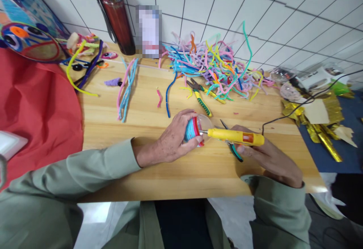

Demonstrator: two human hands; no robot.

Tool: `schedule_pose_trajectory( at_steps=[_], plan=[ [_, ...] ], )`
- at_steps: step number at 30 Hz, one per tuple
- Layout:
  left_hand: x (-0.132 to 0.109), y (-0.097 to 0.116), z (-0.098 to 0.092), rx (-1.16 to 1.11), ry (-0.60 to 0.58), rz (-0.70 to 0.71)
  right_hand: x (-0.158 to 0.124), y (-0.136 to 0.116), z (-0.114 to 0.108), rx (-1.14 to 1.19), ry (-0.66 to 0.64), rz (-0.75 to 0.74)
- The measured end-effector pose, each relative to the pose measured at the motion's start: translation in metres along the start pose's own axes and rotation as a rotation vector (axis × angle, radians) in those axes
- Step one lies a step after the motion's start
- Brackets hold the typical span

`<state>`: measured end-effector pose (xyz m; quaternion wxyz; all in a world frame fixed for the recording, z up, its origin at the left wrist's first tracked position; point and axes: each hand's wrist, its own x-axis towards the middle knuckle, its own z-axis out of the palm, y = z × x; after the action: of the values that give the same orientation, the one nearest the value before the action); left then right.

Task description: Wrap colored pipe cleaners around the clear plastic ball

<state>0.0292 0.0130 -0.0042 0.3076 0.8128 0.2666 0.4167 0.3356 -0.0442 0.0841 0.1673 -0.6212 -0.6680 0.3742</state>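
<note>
Apparently gluing is underway: left fingers hold the blue-and-red piece, right fingers the glue gun, whose tip next needs steadying.

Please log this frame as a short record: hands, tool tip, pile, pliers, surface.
Left hand: holds a rounded blue-and-red fuzzy piece
Right hand: holds a yellow plastic tool
Metal tip: at the piece's red band; contact unclear
Pile: tangled multicoloured fuzzy stems, by the tiled wall
Pliers: green-and-yellow-handled pair near the pile; teal-and-black-handled pair by the right hand
Surface: pale wooden table
</note>
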Motion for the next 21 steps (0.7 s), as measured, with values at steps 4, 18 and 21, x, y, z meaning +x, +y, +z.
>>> schedule_pose_trajectory(
  at_steps=[4, 18, 21],
  plan=[
    [-0.0002, -0.0005, 0.0007, -0.006, -0.002, -0.008, -0.0005, -0.0014, -0.0006, 0.014, 0.001, 0.013],
    [0.0005, -0.0002, -0.0012, 0.018, -0.011, 0.007, 0.0024, -0.0037, 0.0011, 0.061, 0.001, -0.054],
    [0.0001, -0.001, -0.0002, 0.007, 0.001, 0.006, 0.0033, -0.0042, 0.0017, 0.061, -0.002, -0.059]
  ],
)
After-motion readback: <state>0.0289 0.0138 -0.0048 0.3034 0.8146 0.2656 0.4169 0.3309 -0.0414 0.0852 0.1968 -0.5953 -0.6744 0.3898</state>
